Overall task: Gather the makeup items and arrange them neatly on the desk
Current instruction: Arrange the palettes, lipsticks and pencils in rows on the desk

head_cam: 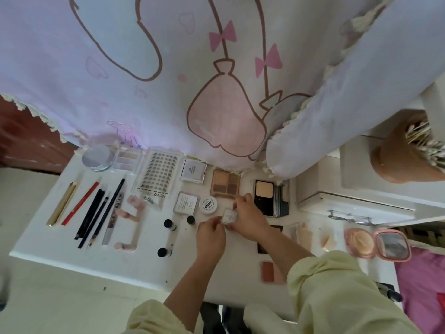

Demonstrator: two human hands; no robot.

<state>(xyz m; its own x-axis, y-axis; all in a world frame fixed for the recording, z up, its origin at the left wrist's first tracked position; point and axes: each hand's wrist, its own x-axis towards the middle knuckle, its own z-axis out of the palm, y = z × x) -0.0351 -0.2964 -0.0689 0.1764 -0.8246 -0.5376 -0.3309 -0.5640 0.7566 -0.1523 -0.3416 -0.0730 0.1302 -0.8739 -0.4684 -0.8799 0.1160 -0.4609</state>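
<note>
Two pale yellow sleeves (337,297) are reaching in over the near edge of the white bench (134,263). Close beside the right forearm, on the near side, a pink-brown blush pan (273,272) is lying flat.

The left hand (210,236) and right hand (250,218) are meeting over the middle of the bench. Both are pinching one small clear square case (228,216) between their fingertips. I cannot tell whether it is resting on the surface or lifted just off it.

Left of the left hand, small dark-capped bottles (169,224) are sitting apart from one another. Further left, black pencils (92,215), a red pencil (80,203) and a gold tube (61,204) are lying side by side. Well to the right of the right hand, a pink compact (361,242) is lying open.

Just beyond the hands, a white round jar (208,204) is sitting beside a clear square box (186,203). A brown eyeshadow palette (226,183) is lying past the right hand's fingertips, with a black powder compact (265,197) to its right.

Farthest off, a lash tray (160,174), a white square compact (193,172), a pale palette (126,157) and a round mirror (97,157) are lining the far edge under a cartoon-printed curtain (168,68).
</note>
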